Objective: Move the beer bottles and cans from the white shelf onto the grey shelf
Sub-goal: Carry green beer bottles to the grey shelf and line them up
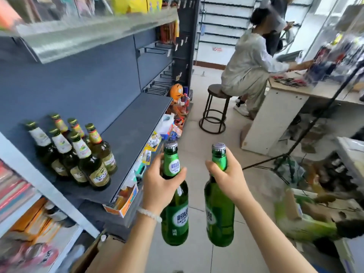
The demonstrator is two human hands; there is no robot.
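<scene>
My left hand [160, 182] grips the neck of a green beer bottle [174, 215] with a white label, held upright in the aisle. My right hand [226, 177] grips the neck of a second green beer bottle [219, 217] beside it. Both bottles hang just right of the grey shelf [130, 131]. Several dark beer bottles [78, 152] with gold caps stand in a cluster at the left end of that grey shelf. The rest of its board is bare. A corner of the white shelf [352, 152] shows at the far right edge.
A person in pale clothes [250, 67] sits on a round stool [215, 109] ahead, at a counter [285, 107]. Snack boxes [126, 196] hang below the grey shelf's front edge. A black stand leg [307, 138] slants across the right. Cardboard and green packaging [303, 221] lie on the floor.
</scene>
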